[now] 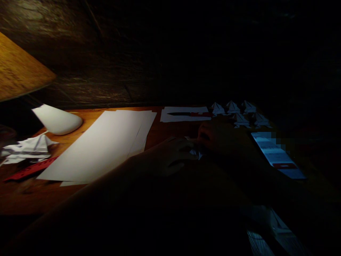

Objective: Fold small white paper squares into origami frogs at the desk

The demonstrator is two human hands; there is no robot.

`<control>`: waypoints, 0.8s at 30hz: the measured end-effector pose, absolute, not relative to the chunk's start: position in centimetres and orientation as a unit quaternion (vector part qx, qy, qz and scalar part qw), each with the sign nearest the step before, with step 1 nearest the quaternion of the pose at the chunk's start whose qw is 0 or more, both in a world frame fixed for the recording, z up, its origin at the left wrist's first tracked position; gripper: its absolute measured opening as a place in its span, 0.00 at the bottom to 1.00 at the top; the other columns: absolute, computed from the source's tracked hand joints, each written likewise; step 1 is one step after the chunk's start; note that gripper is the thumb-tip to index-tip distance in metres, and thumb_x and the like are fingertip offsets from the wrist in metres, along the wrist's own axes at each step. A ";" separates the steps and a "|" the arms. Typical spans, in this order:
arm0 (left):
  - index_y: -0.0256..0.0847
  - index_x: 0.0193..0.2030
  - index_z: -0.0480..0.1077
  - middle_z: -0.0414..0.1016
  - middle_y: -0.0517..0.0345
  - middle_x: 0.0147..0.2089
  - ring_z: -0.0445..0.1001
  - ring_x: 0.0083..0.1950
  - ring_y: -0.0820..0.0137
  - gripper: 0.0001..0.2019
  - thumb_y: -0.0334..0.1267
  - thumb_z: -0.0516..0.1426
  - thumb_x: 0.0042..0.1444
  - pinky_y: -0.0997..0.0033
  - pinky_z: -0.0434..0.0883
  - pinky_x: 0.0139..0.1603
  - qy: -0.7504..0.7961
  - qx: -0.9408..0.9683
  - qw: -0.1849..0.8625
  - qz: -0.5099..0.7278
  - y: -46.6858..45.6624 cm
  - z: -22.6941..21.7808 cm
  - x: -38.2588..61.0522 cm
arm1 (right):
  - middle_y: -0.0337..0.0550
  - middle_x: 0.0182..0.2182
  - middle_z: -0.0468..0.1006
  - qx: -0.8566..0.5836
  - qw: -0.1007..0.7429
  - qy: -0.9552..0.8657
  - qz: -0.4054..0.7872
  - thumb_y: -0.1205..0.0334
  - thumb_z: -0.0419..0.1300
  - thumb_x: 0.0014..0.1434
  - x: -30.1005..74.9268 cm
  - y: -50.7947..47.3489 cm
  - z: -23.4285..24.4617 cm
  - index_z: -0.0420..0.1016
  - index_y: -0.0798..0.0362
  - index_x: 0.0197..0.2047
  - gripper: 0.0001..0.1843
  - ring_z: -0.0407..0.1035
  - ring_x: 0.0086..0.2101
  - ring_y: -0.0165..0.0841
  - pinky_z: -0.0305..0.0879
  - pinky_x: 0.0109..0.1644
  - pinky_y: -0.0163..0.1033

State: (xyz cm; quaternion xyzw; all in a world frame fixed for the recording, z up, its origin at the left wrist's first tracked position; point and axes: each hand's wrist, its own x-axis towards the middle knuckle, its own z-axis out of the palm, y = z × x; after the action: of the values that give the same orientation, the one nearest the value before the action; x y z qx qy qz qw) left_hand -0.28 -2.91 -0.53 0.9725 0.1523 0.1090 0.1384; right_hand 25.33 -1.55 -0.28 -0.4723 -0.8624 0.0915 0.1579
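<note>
The scene is very dark. My left hand [170, 156] and my right hand [218, 137] meet over the wooden table [87, 115], fingers curled together around a small white piece of paper [195, 153] that barely shows between them. Both hands press or pinch this paper; its shape is hidden. Just beyond my right hand lie several small folded white paper figures [239, 113] in two rows.
A stack of blank white sheets [106, 145] lies left of my hands. A white sheet with a knife-like tool [186, 114] sits behind. A lit phone [277, 154] lies at the right. Crumpled paper [29, 147], a red ruler [29, 170] and a white lamp head [57, 120] sit far left.
</note>
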 end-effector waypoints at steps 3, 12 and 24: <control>0.52 0.66 0.68 0.67 0.51 0.68 0.65 0.68 0.53 0.26 0.31 0.57 0.61 0.45 0.65 0.68 0.147 0.969 0.157 0.119 -2.9 -0.4 -0.3 | 0.47 0.38 0.77 -0.473 0.158 -0.862 0.093 0.60 0.57 0.65 25.4 -1.5 -0.4 0.75 0.53 0.34 0.09 0.69 0.38 0.37 0.63 0.40 0.42; 0.49 0.62 0.70 0.70 0.51 0.65 0.67 0.65 0.54 0.22 0.31 0.56 0.62 0.47 0.67 0.66 0.144 0.968 0.160 0.131 -3.0 -0.2 -0.3 | 0.48 0.38 0.77 -0.470 0.137 -0.869 0.069 0.59 0.58 0.66 25.1 -1.7 0.3 0.77 0.53 0.34 0.11 0.69 0.38 0.38 0.62 0.43 0.44; 0.49 0.65 0.66 0.69 0.53 0.67 0.66 0.67 0.56 0.24 0.31 0.56 0.63 0.49 0.65 0.69 0.146 0.968 0.164 0.118 -3.0 -0.2 -0.6 | 0.46 0.38 0.76 -0.490 0.156 -0.853 0.090 0.57 0.58 0.66 25.1 -1.8 -0.1 0.77 0.55 0.33 0.13 0.64 0.32 0.32 0.56 0.36 0.40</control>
State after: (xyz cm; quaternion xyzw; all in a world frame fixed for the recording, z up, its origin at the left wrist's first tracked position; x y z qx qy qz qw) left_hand -0.56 -3.01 -0.17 0.9684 0.1463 0.1177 0.1645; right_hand 25.06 -1.81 -0.07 -0.4898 -0.8531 0.0897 0.1560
